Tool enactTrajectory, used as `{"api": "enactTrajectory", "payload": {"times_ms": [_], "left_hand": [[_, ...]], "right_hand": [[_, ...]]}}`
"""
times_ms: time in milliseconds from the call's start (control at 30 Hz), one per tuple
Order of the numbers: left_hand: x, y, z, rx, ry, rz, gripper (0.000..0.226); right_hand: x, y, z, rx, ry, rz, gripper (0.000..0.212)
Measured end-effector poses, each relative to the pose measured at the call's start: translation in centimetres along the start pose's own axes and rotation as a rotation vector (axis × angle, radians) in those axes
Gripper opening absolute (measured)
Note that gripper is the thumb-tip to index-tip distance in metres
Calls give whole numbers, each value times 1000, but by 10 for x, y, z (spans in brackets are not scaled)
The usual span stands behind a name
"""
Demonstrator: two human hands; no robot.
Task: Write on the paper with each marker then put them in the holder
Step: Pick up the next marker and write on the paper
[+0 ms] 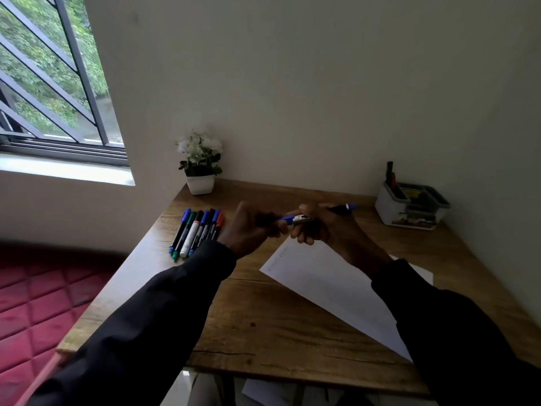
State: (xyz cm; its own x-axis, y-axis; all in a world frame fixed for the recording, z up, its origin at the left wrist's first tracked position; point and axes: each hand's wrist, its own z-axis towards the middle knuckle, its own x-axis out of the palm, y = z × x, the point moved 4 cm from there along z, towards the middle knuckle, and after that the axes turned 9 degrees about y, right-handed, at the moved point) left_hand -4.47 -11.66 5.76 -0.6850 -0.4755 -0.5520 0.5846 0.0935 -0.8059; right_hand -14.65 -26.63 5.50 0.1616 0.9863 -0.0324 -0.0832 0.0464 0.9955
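Views: one, head-worn, wide-angle.
Position: above the near edge of the desk (263,332), at the person's head height.
Facing: forward and down, toward the wall corner behind the desk.
Nearness: close; both sleeves fill the lower frame, left hand (248,227) and right hand (325,227) near centre.
Reach: window (52,83) at upper left, holder (412,208) at right.
Distortion: straight edges bow toward the borders.
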Motion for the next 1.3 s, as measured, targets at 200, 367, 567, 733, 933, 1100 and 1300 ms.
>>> {"api": "enactTrajectory", "payload": {"times_ms": [200, 367, 567, 733, 933, 1100, 1300], "left_hand": [[-13, 9, 0, -58, -23, -52, 11], [-24, 28, 5, -136, -85, -119, 14], [-3, 51, 37, -261, -38, 51, 16], [6, 60, 54, -314, 21, 150, 14], [7, 75, 65, -329, 1, 148, 17], [5, 79, 68, -358, -87, 161, 31], [3, 73, 65, -322, -144, 110, 33]], "right_hand": [[-22, 7, 1, 51, 218, -4, 46], [-46, 6, -5, -14, 5, 14, 38], [-48, -15, 9, 30, -94, -98, 26], [-45, -23, 23, 75, -19, -228, 19], [-47, -38, 32, 52, -125, -261, 14], [-46, -52, 31, 57, -117, -242, 12], [-43, -57, 29, 33, -114, -241, 10]]}}
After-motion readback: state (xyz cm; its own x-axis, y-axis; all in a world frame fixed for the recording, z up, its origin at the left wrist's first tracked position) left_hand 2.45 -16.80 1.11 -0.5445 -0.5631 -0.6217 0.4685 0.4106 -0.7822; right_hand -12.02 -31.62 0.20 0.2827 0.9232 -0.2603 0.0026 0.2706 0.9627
